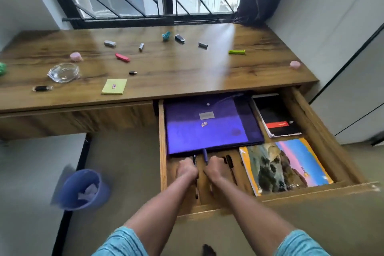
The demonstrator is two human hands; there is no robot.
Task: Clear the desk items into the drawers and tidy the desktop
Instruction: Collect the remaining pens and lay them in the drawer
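Both hands, left hand (187, 167) and right hand (215, 167), are curling closed around pens (204, 155) inside the open drawer (163, 151); folder (207, 127) and books are sitting stowed; small clutter is waiting on the desk (187, 68).

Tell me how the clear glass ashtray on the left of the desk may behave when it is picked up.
The clear glass ashtray looks thick-walled, so it is probably heavy for its size and stiff. Its smooth, shiny surface may be slippery under the fingers. Being glass, it could chip or break if dropped on the wooden desk; it sits flat and wide, so it seems unlikely to tip or roll.
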